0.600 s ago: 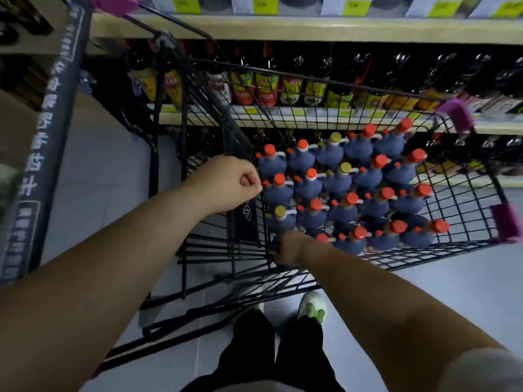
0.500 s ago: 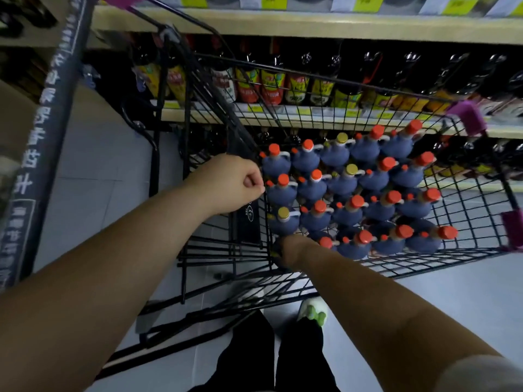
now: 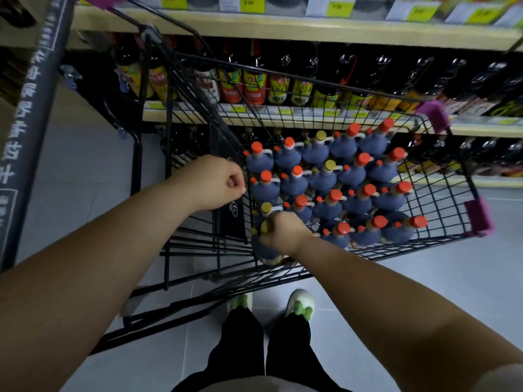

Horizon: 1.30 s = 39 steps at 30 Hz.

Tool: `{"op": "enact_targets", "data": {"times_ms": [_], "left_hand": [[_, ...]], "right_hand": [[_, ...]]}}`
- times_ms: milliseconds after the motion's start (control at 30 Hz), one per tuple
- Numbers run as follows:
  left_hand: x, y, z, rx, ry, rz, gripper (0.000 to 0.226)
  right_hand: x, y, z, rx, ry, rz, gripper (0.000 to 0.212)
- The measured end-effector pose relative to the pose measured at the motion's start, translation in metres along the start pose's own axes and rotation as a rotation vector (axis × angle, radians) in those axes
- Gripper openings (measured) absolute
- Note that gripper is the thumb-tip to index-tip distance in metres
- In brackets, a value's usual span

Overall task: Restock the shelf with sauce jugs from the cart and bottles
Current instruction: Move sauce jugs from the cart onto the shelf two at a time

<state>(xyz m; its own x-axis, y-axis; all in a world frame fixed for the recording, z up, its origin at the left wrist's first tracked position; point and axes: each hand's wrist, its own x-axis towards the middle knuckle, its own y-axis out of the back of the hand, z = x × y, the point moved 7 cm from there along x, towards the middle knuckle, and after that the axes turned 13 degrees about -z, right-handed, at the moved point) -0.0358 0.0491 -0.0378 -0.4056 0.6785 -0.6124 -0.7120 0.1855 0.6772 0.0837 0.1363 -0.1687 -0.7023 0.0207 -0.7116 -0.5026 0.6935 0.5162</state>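
Sauce jug (image 3: 264, 250), yellow cap, near-left corner of cart (image 3: 478, 217) | right hand (image 3: 284, 232): fingers wrapped round its neck from above | left hand (image 3: 215, 182): fingers clenched on cart rim

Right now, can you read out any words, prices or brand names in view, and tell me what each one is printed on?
Nothing reads clearly enough to quote.
Dark post: white Chinese characters, blurred.
Shelf price tags: digits blurred.
Shelf bottle labels: print too small.
Black plate on the cart: small emblem, unreadable.
Sauce jugs: no print shows from above.
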Motion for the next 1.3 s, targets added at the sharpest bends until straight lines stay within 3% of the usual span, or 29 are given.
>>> {"op": "enact_targets", "data": {"times_ms": [133, 267, 433, 633, 733, 800, 900, 1000, 1067, 1200, 1300], "left_hand": [[-0.004, -0.007, 0.009, -0.080, -0.021, -0.079, 0.030], [-0.007, -0.015, 0.037, -0.100, -0.065, -0.175, 0.082], [-0.010, -0.022, 0.077, -0.258, -0.160, -0.208, 0.129], [-0.012, -0.013, 0.120, -0.466, -0.327, -0.132, 0.096], [-0.007, -0.011, 0.128, -0.577, -0.331, -0.098, 0.087], [-0.006, -0.010, 0.135, -0.670, -0.319, -0.065, 0.069], [0.000, -0.010, 0.143, -0.821, -0.288, -0.011, 0.046], [0.009, -0.013, 0.148, -0.949, -0.237, 0.001, 0.041], [0.015, -0.016, 0.154, -0.996, -0.197, 0.006, 0.037], [0.031, -0.023, 0.157, -0.993, -0.151, 0.022, 0.043], [0.041, -0.033, 0.151, -0.972, -0.158, -0.094, 0.048]], "right_hand": [[-0.055, 0.046, -0.003, 0.316, 0.128, 0.243, 0.025], [-0.104, 0.097, -0.007, 0.530, 0.183, 0.450, 0.039], [-0.151, 0.144, -0.006, 0.711, 0.255, 0.563, 0.037], [-0.187, 0.173, 0.008, 1.015, 0.346, 0.605, 0.041], [-0.195, 0.177, 0.013, 1.068, 0.387, 0.608, 0.021], [-0.200, 0.173, 0.025, 1.194, 0.387, 0.630, 0.017], [-0.197, 0.151, 0.050, 1.282, 0.290, 0.548, 0.048], [-0.178, 0.113, 0.056, 1.224, 0.242, 0.273, 0.084], [-0.163, 0.097, 0.049, 1.154, 0.293, 0.167, 0.093], [-0.153, 0.095, 0.053, 1.184, 0.300, 0.291, 0.067], [-0.147, 0.091, 0.063, 1.237, 0.261, 0.352, 0.045]]}}
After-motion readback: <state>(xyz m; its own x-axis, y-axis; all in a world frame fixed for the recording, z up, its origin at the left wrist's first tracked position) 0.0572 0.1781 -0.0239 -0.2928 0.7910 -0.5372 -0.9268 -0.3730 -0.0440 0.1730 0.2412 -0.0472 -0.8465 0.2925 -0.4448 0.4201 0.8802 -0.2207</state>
